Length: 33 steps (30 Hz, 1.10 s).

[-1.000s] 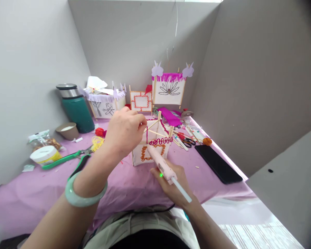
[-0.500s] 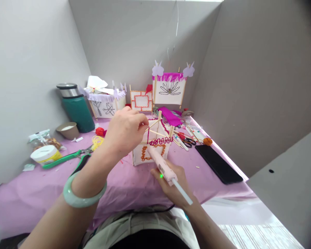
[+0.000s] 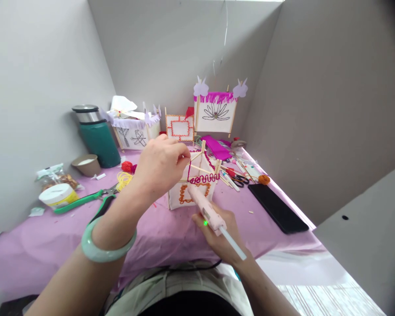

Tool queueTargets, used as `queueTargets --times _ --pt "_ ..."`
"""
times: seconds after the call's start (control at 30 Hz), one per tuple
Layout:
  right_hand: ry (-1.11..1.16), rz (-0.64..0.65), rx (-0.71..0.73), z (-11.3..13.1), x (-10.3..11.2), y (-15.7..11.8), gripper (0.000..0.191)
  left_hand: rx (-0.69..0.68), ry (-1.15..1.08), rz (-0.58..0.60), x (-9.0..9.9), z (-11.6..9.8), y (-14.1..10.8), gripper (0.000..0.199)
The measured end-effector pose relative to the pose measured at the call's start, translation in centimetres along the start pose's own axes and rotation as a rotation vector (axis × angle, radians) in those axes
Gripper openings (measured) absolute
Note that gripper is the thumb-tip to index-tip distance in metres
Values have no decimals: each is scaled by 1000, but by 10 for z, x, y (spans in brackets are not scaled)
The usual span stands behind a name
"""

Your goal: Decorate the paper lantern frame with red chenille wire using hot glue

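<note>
My right hand (image 3: 222,228) is wrapped round a pale pink hot glue gun (image 3: 203,206), with a glue stick (image 3: 233,245) sticking out of its back end. The gun's nozzle is at the top edge of a small white lantern (image 3: 176,198) framed with wooden sticks. Orange yarn forms a wavy border on the lantern's front face, and purple yarn (image 3: 206,178) loops along its upper edge. Above the lantern's left part, my left hand (image 3: 164,164) pinches the loose end of that purple yarn, which hangs taut down to the rim. A green bangle circles my left wrist.
Green-handled pliers (image 3: 80,203), yellow cord (image 3: 123,180), a bowl (image 3: 86,165) and a teal bottle (image 3: 100,142) stand or lie at left. At right are a black phone (image 3: 276,207), scissors (image 3: 240,179) and an orange yarn ball (image 3: 263,179). Decorated lanterns (image 3: 217,118) stand behind.
My left hand has shifted very slightly to the right with the yarn end. The glue gun stays almost in the same place at the lantern's edge.
</note>
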State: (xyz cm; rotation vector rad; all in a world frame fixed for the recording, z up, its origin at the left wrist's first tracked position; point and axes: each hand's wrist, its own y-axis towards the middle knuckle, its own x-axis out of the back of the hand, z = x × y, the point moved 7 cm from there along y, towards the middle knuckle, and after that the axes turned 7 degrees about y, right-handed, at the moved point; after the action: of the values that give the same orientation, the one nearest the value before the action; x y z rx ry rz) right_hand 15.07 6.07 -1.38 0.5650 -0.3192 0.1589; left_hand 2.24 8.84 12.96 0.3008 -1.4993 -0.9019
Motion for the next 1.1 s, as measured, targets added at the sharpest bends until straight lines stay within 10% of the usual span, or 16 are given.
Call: queueTargets --times 0.7,1.1 --pt "19 -72 -48 -6 8 -1 18 129 -60 89 5 1 -28 14" --pt "25 -64 -36 -7 11 -6 18 314 -173 160 -29 1 -79 9"
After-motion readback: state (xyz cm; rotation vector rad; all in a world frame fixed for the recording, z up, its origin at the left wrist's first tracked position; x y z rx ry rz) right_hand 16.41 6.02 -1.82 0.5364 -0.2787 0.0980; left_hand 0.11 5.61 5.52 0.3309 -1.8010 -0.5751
